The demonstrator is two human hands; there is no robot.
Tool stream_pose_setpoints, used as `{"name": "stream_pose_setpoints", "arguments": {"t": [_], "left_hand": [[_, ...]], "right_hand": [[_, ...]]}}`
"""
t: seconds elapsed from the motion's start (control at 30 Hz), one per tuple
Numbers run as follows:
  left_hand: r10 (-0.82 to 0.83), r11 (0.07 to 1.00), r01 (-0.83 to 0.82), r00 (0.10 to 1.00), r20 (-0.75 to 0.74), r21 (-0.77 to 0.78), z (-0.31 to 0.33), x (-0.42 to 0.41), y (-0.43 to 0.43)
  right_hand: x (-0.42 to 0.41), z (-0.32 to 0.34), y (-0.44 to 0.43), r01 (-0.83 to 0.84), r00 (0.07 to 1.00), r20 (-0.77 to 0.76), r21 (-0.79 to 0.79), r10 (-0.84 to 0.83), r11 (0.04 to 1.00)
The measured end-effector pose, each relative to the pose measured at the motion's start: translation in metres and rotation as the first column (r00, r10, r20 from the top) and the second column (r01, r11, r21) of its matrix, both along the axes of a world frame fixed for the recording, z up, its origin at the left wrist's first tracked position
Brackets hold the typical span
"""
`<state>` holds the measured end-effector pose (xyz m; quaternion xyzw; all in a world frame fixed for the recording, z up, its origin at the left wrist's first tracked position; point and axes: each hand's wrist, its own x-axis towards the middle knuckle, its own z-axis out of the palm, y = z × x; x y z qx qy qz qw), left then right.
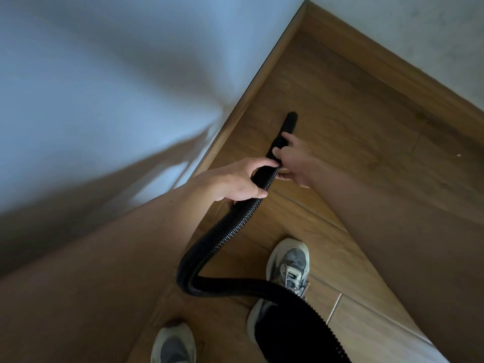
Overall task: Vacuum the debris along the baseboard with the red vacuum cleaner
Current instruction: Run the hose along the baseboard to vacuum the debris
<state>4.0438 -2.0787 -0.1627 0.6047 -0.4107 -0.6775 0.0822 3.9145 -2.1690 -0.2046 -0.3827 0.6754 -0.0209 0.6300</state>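
Note:
A black ribbed vacuum hose (222, 239) curls up from the lower right and ends in a smooth black nozzle (290, 124) that points toward the room corner, just above the wooden floor. My left hand (235, 182) grips the ribbed hose from the left. My right hand (290, 158) holds the hose where it joins the nozzle. The wooden baseboard (251, 100) runs along the white wall to the left of the nozzle, a short gap away. The red vacuum body is out of view. A small pale speck (458, 155) lies on the floor at the right.
Two white walls (117, 74) meet in a corner at the top, with a second baseboard (392, 58) along the right wall. My feet in grey sneakers (289, 265) stand on the wood floor below the hose, which crosses in front of the right shoe.

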Motion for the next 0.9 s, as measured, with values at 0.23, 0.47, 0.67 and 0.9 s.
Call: {"name": "stream_pose_setpoints", "arguments": {"t": [0.23, 0.47, 0.67, 0.9], "left_hand": [[-0.086, 0.984, 0.094, 0.995, 0.059, -0.149, 0.024, 0.006, 0.028], [-0.17, 0.941, 0.201, 0.976, 0.134, -0.271, 0.067, 0.018, 0.067], [-0.258, 0.898, 0.296, 0.954, 0.153, -0.325, 0.101, 0.012, 0.096], [-0.35, 0.827, 0.42, 0.905, 0.244, -0.374, 0.128, -0.01, 0.122]], "right_hand": [[-0.01, 0.027, 0.027, 0.139, 0.984, 0.12, -0.021, -0.136, 0.99], [-0.016, 0.071, 0.073, 0.218, 0.966, 0.175, -0.166, -0.189, 0.962], [-0.034, 0.112, 0.111, 0.285, 0.945, 0.218, -0.179, -0.245, 0.942], [-0.065, 0.15, 0.15, 0.414, 0.881, 0.298, -0.106, -0.369, 0.904]]}}
